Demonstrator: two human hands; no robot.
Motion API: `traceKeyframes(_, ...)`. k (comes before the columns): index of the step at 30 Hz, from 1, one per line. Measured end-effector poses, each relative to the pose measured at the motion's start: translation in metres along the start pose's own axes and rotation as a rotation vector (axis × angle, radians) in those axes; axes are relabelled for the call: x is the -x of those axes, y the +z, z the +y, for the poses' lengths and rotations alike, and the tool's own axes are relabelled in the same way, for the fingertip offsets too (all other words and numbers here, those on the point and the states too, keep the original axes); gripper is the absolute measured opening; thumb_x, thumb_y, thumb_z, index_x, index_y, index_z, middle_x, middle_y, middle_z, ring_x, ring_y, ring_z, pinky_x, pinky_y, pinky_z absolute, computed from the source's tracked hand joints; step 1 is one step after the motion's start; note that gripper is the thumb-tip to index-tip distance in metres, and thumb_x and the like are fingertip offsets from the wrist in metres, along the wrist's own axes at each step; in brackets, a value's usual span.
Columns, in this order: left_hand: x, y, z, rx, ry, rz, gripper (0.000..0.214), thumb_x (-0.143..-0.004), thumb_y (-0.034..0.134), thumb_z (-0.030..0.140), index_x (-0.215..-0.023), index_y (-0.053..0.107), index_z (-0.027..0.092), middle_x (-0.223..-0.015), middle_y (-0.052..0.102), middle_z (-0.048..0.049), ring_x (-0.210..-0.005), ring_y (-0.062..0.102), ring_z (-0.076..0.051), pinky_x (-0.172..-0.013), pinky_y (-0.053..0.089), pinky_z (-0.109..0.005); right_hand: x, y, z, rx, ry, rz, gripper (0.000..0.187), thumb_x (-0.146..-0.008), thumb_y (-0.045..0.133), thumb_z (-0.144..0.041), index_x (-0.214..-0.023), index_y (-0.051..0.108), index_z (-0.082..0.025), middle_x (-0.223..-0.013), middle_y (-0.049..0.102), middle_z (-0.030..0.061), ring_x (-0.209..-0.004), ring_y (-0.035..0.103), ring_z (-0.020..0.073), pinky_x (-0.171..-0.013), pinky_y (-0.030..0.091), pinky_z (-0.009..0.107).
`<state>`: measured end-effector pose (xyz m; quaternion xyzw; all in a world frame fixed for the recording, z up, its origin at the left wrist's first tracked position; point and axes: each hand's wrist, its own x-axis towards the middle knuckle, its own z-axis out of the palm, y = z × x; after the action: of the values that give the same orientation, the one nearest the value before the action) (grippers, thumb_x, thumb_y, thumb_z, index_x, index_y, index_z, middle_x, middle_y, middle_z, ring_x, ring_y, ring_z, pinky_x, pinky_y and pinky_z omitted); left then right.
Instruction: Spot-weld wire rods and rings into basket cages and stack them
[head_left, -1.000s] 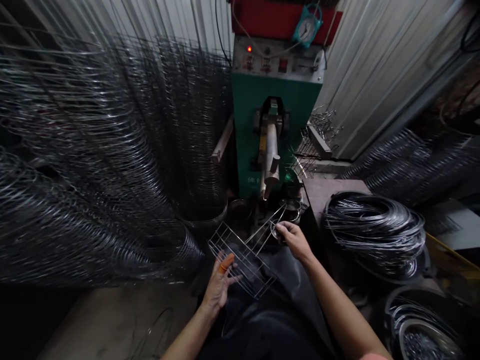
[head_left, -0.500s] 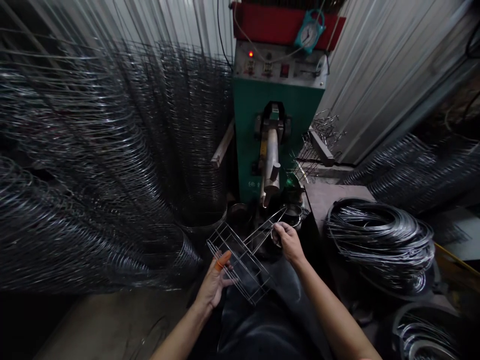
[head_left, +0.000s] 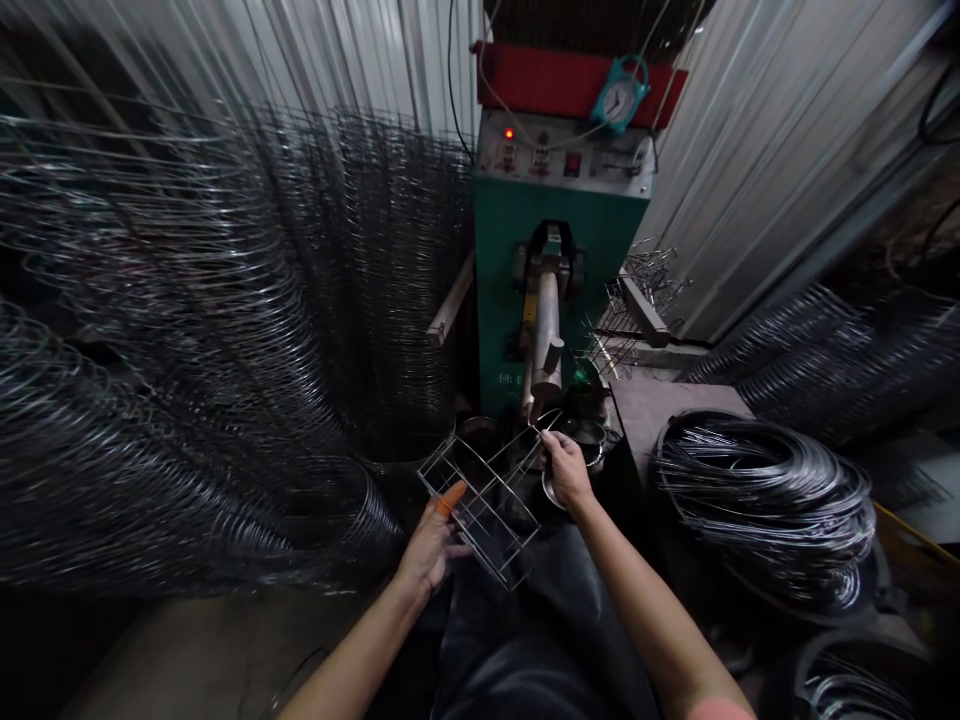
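A rectangular wire rack of welded steel rods hangs tilted in front of me, held between both hands. My left hand, with an orange finger cot on one finger, spreads its fingers against the rack's lower corner. My right hand grips the rack's long rods near their ends, and a small metal ring shows just below the fingers. The tip of a spot welder's electrode arm stands close beyond the rack, not touching it.
A green welding machine with a control panel and a wall clock rises ahead. Large stacks of wire hoops fill the left. A coil of wire lies on the right, and metal bowls sit near the electrode.
The rack has turned to a steeper, narrower angle. My right hand has shifted left and my left hand slightly up. The whole view has tilted a little.
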<state>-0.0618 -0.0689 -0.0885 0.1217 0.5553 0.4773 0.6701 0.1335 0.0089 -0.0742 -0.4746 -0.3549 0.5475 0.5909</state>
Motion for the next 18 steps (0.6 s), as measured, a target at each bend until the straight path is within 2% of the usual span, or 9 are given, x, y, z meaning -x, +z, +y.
traceKeyframes(5, 0.004, 0.005, 0.006, -0.032, -0.04, -0.005, 0.039, -0.066, 0.064, 0.042, -0.1, 0.059, 0.022, -0.078, 0.049, -0.0035, -0.067, 0.051, -0.016, -0.054, 0.05, -0.034, -0.008, 0.002, -0.001, 0.044, 0.026, 0.036, 0.031, -0.064, 0.066, -0.046, -0.064, 0.053, -0.017, -0.049, 0.043, -0.0068, -0.04, 0.037, 0.0061, -0.038, 0.029, 0.02)
traceKeyframes(8, 0.005, 0.006, 0.005, -0.043, -0.03, -0.008, 0.042, -0.068, 0.063, 0.044, -0.104, 0.059, 0.022, -0.081, 0.051, -0.0042, -0.066, 0.051, -0.014, -0.054, 0.051, -0.033, -0.002, -0.003, -0.005, 0.078, 0.039, 0.036, 0.033, -0.064, 0.066, -0.048, -0.068, 0.055, -0.017, -0.052, 0.046, -0.0058, -0.043, 0.041, 0.0067, -0.042, 0.033, 0.02)
traceKeyframes(10, 0.006, 0.006, 0.002, -0.024, -0.003, 0.009, 0.04, -0.07, 0.06, 0.043, -0.105, 0.059, 0.023, -0.081, 0.05, -0.0034, -0.065, 0.05, -0.013, -0.054, 0.051, -0.033, 0.015, -0.011, -0.008, 0.174, 0.045, -0.022, 0.035, -0.065, 0.064, -0.05, -0.075, 0.059, -0.017, -0.06, 0.054, -0.0028, -0.05, 0.048, 0.0087, -0.049, 0.039, 0.022)
traceKeyframes(14, 0.006, 0.006, -0.003, 0.01, 0.011, 0.015, 0.036, -0.075, 0.057, 0.038, -0.107, 0.057, 0.023, -0.081, 0.05, -0.0029, -0.067, 0.051, -0.013, -0.058, 0.052, -0.034, 0.069, -0.027, -0.005, 0.416, 0.088, -0.315, 0.036, -0.073, 0.059, -0.047, -0.096, 0.063, -0.019, -0.08, 0.064, 0.0026, -0.073, 0.059, 0.0157, -0.068, 0.045, 0.027)
traceKeyframes(16, 0.007, 0.007, -0.004, 0.025, -0.004, 0.032, 0.036, -0.076, 0.056, 0.037, -0.109, 0.055, 0.023, -0.08, 0.05, -0.0025, -0.066, 0.052, -0.013, -0.06, 0.053, -0.035, 0.09, -0.029, 0.001, 0.485, 0.071, -0.361, 0.033, -0.078, 0.054, -0.047, -0.095, 0.064, -0.02, -0.081, 0.064, 0.0027, -0.076, 0.058, 0.0173, -0.068, 0.045, 0.028)
traceKeyframes(18, 0.006, 0.007, -0.004, 0.046, -0.017, 0.074, 0.033, -0.077, 0.054, 0.035, -0.108, 0.054, 0.023, -0.078, 0.05, -0.0012, -0.063, 0.051, -0.011, -0.061, 0.053, -0.037, 0.099, -0.027, 0.008, 0.515, 0.03, -0.337, 0.033, -0.081, 0.049, -0.048, -0.09, 0.065, -0.021, -0.077, 0.063, 0.0026, -0.074, 0.057, 0.018, -0.064, 0.044, 0.027)
